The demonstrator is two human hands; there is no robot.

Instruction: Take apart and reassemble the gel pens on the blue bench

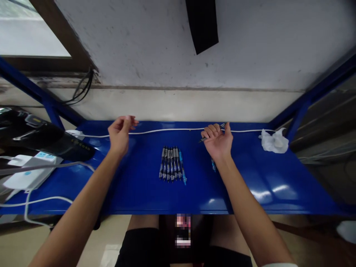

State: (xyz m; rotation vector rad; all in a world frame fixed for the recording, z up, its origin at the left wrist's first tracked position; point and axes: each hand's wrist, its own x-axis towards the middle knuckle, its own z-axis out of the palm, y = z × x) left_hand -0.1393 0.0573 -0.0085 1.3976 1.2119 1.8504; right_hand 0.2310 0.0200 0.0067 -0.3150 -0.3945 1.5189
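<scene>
My right hand (218,142) is turned palm up above the blue table (144,196). Its fingers are curled around a dark pen (201,140), whose ends stick out on both sides. Over the left part of the table hangs my left hand (120,134), its fingers loosely bent and apart, with nothing visible in them. Between the hands lies a row of several black-and-grey pens (170,163), side by side. A light blue pen (182,167) rests at the row's right end, slightly slanted. Another blue pen (213,165) is partly hidden by my right wrist.
A white cable (161,130) runs along the table's back edge to a crumpled white tissue or bag (274,141). At left are a black bottle-like object (55,137) and a white power strip (33,172) with cords. Blue metal posts (300,107) flank the table before a wall.
</scene>
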